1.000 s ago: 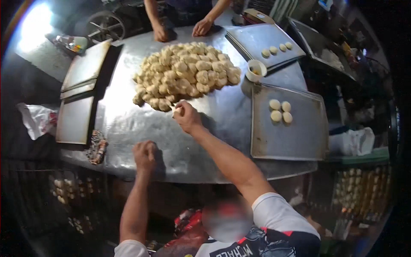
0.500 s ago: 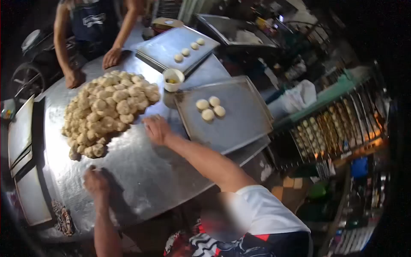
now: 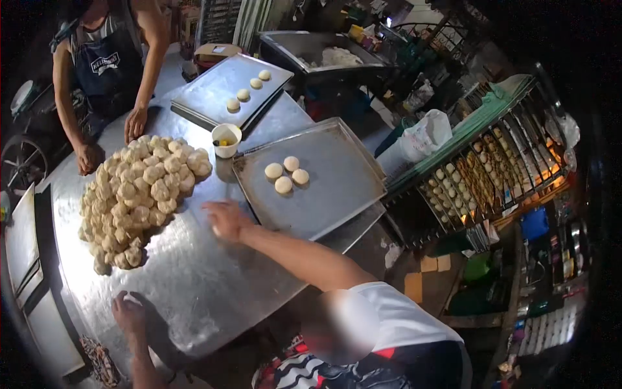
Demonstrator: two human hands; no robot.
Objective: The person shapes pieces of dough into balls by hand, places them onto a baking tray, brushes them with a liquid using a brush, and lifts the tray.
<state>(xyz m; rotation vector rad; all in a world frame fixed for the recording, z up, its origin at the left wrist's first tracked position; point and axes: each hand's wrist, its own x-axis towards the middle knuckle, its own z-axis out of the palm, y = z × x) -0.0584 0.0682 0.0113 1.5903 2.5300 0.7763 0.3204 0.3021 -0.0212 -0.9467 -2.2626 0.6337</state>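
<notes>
A large heap of pale dough balls (image 3: 139, 194) lies on the metal table (image 3: 214, 292). Near the heap's lower end, my left hand (image 3: 129, 316) is curled low over the tabletop, a small whitish bit of dough (image 3: 134, 299) showing at its fingers. My right hand (image 3: 228, 220) is palm down between the heap and a metal tray (image 3: 337, 188), fingers stretched toward the heap. Nothing shows in its fingers, though its underside is hidden. Several smooth, round dough balls (image 3: 283, 185) sit grouped on that tray.
Across the table, a person in a dark apron (image 3: 107, 71) has both hands by the heap. A white cup (image 3: 226, 140) with yellowish contents stands beside stacked trays (image 3: 214, 84) bearing dough balls. At right is a rack (image 3: 479, 175) of filled trays. Flat sheets (image 3: 23, 240) border the left.
The whole view has shifted, so the table and heap appear further left and lower. My right hand's fingers look more stretched out. The smooth balls on the tray are unchanged.
</notes>
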